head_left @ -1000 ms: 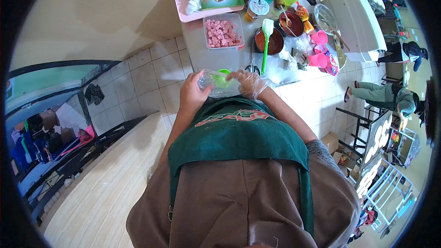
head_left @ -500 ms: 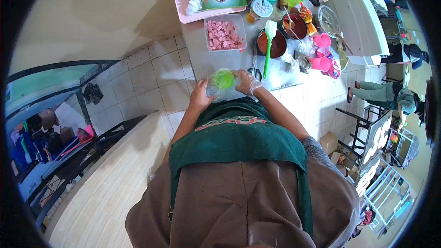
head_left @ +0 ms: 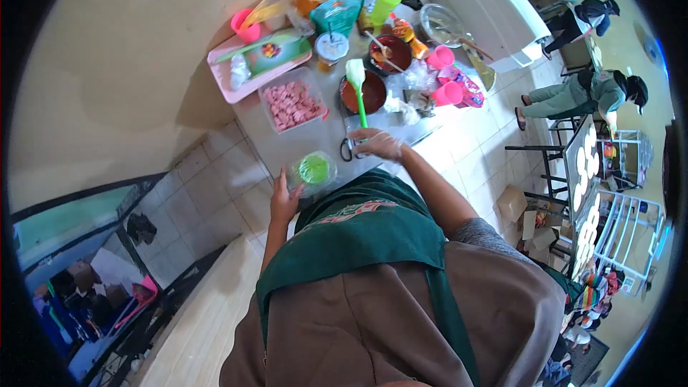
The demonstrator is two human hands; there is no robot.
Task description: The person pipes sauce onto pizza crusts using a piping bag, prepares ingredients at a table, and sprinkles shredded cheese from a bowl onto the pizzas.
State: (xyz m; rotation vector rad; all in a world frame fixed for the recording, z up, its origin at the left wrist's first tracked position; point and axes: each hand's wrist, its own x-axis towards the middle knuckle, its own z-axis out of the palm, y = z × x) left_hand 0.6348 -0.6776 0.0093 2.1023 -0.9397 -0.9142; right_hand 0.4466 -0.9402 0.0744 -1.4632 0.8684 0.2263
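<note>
My left hand point(head_left: 284, 201) is closed on the near side of a round green cup point(head_left: 314, 169) wrapped in clear plastic, held at the table's front edge. What the cup holds cannot be made out. My right hand point(head_left: 380, 145), in a clear plastic glove, has its fingers stretched out at the lower end of a green-handled spatula point(head_left: 360, 104). Whether they touch the handle is unclear. The spatula's pale head lies over a dark bowl of red sauce point(head_left: 373, 92). Black-handled scissors point(head_left: 347, 149) lie just left of my right hand.
A clear tub of pink diced meat point(head_left: 292, 104) and a pink tray point(head_left: 222, 86) stand on the left. Farther back are a second sauce bowl point(head_left: 390, 54), a lidded drink cup point(head_left: 331, 46), pink cups point(head_left: 448, 93) and a white cooler box point(head_left: 487, 14). Two people stand at the right.
My right hand has let go of the plastic-wrapped cup and moved up to the spatula handle. The left hand alone keeps the cup. The view has turned and shifted.
</note>
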